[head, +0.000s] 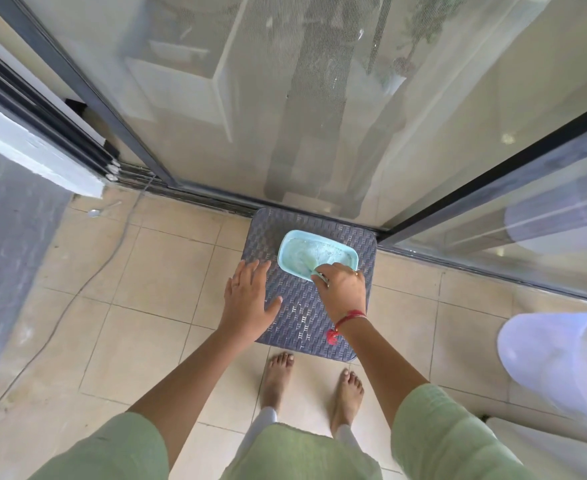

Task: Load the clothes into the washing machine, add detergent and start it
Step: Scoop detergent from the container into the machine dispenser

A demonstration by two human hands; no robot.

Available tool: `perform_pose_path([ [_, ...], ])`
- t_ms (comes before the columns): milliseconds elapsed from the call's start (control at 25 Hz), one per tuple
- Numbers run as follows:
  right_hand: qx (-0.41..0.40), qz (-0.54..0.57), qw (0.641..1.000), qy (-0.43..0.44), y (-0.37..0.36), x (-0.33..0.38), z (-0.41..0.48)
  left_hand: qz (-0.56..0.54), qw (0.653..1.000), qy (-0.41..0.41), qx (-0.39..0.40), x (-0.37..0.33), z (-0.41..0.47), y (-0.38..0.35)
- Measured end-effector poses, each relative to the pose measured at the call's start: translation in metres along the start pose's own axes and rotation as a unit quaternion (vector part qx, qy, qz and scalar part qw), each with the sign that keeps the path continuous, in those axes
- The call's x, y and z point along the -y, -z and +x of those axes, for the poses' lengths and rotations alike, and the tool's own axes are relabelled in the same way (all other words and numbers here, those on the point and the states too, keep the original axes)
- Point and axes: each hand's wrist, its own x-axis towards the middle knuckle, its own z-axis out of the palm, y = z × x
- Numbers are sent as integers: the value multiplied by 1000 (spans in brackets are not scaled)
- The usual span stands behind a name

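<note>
An open light-blue tub (287, 244) of white detergent powder stands on a dark woven stool (295, 317) on the tiled floor. My right hand (342, 289) reaches into the tub's near corner and pinches a small pale-green scoop (314, 270) that dips into the powder. My left hand (249, 296) lies flat with spread fingers on the stool's left edge, just beside the tub. No washing machine or clothes are clearly in view.
Glass sliding doors on a dark track (216, 202) stand right behind the stool. A thin cable (112, 251) and a small spoon-like object (94, 212) lie on the tiles at left. A white rounded plastic object (562, 362) sits at the right edge. My bare feet (278, 382) stand before the stool.
</note>
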Motion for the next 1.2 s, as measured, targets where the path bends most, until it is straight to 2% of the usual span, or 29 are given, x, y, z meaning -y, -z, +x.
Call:
perform_pose_path([
  [120, 14, 56, 998, -15, 1, 5, 2, 1, 1000, -3, 0, 0, 3, 2],
  [240, 16, 183, 977, -112, 2, 4, 4, -2, 1000, -7, -1, -3, 6, 4],
  [320, 27, 278, 943, -179, 4, -1, 5, 0, 1000, -10, 0, -4, 8, 7],
  [440, 54, 441, 857, -260, 5, -11, 4, 6, 1000, -16, -3, -4, 9, 12],
  [520, 51, 502, 811, -295, 9, -17, 0, 12, 1000, -21, -7, -5, 8, 18],
  [720, 16, 555, 757, -345, 23, -24, -10, 27, 999, -38, -11, -13, 11, 34],
  [880, 28, 532, 770, -351, 19, -26, -11, 37, 998, -53, -6, -19, 19, 30],
  [920, 30, 537, 763, -359, 18, -26, -13, 36, 998, -57, -4, -20, 19, 27],
  [1080, 35, 589, 700, -402, 16, -24, -18, 34, 997, -69, -1, -20, 16, 19],
  [1200, 42, 610, 681, -403, 18, -26, -20, 30, 997, -76, -7, -20, 12, 20],
])
